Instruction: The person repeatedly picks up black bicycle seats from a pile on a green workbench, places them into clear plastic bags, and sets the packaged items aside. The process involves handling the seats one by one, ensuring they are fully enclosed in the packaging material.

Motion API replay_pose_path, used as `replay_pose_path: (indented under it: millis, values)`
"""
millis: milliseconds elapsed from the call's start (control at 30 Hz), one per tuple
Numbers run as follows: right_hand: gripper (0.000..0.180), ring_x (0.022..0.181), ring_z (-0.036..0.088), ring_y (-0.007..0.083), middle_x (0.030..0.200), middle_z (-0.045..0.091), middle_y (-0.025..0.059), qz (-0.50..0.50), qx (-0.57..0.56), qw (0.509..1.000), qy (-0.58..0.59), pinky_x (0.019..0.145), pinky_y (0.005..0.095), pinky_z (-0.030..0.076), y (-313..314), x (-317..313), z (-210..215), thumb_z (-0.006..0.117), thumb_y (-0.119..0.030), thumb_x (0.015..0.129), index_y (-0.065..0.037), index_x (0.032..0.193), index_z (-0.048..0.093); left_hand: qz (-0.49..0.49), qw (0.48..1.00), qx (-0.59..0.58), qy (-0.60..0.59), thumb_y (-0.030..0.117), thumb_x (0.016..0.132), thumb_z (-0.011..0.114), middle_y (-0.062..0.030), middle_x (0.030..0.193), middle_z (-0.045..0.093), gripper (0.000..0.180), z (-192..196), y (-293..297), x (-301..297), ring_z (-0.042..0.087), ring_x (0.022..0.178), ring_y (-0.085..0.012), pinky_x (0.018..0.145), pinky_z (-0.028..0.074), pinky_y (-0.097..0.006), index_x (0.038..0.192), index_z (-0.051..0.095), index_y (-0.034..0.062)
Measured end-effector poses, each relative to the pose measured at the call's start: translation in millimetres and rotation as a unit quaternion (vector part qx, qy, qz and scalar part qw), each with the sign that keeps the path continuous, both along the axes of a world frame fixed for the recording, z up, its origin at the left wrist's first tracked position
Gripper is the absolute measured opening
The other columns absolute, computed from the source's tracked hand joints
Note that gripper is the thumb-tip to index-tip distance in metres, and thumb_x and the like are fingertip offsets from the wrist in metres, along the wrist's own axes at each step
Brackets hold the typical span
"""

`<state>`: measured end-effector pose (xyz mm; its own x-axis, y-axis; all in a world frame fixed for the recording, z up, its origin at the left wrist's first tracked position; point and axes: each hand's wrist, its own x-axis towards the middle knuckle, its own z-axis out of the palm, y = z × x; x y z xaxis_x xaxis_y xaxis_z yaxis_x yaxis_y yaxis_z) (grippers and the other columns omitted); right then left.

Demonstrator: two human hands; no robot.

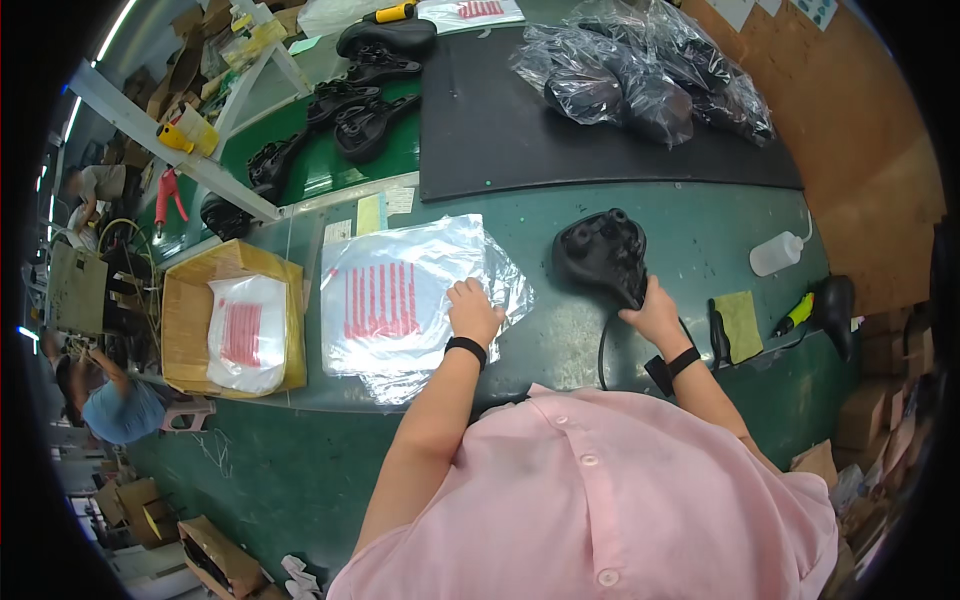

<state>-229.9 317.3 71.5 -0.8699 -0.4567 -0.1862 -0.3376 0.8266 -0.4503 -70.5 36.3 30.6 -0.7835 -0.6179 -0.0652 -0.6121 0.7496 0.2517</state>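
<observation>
A black bicycle saddle [597, 252] lies underside up on the green workbench, its nose pointing toward me. The fingers of my right hand [655, 314] are closed round that nose. To the left is a stack of clear plastic bags [385, 285] with red printed stripes, its edges uneven and crinkled. My left hand [474, 310] rests on the right side of this stack, fingers laid on the film and slightly apart. Both wrists wear black bands, and a dark cord runs from the right one.
A yellow-lined box [180, 320] with more bags stands left. Several saddles [362, 125] lie beyond the metal frame; bagged saddles [640, 85] sit on a black mat [470, 130]. At right are a white squeeze bottle [775, 255], a folded cloth [738, 325] and a yellow-black tool [795, 315].
</observation>
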Motion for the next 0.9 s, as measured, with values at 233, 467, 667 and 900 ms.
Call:
replay_pose_path:
  millis: [233,467,667,900]
  values:
    - [0.082,0.093,0.064,0.0270,0.102,0.063,0.0157,-0.068,-0.211,0.935,-0.276,0.079,0.0364,0.052,-21.2,16.1,-25.4,0.082,-0.027,0.071,0.003,0.130,0.034,0.068,0.957,0.244,0.139,0.025,0.071,0.075,-0.0145,0.057,0.059,0.034,-39.3,-76.0,21.0,0.060,0.059,-0.0292,0.059,0.046,-0.040,0.055,0.055,0.0020]
    - [0.053,0.090,0.065,0.0208,0.108,0.062,0.0114,-0.158,-0.407,0.710,-0.552,0.077,0.0327,0.054,-50.8,30.7,-13.1,0.070,-0.007,0.080,0.004,0.125,0.044,0.187,0.860,0.353,0.317,0.028,0.089,0.063,-0.0058,0.054,0.048,0.040,-21.4,-82.6,41.9,0.045,0.052,-0.0163,0.051,0.036,-0.036,0.060,0.056,0.0021]
    - [0.055,0.090,0.065,0.0220,0.110,0.061,0.0128,-0.021,-0.439,0.718,-0.539,0.079,0.0341,0.054,-100.9,38.0,44.6,0.068,-0.004,0.079,-0.001,0.128,0.043,0.139,0.809,0.481,0.307,0.012,0.089,0.062,0.0028,0.062,0.053,0.014,0.5,-87.1,54.7,0.047,0.056,-0.0044,0.049,0.034,-0.020,0.078,0.060,0.0034]
    - [0.053,0.091,0.064,0.0193,0.107,0.061,0.0121,0.058,-0.440,0.609,-0.657,0.079,0.0314,0.053,-230.9,91.7,15.9,0.068,-0.004,0.080,0.001,0.127,0.043,0.108,0.800,0.508,0.299,0.000,0.076,0.063,-0.0040,0.075,0.064,0.014,19.9,-79.5,50.9,0.058,0.061,-0.0106,0.053,0.044,-0.023,0.090,0.064,-0.0012]
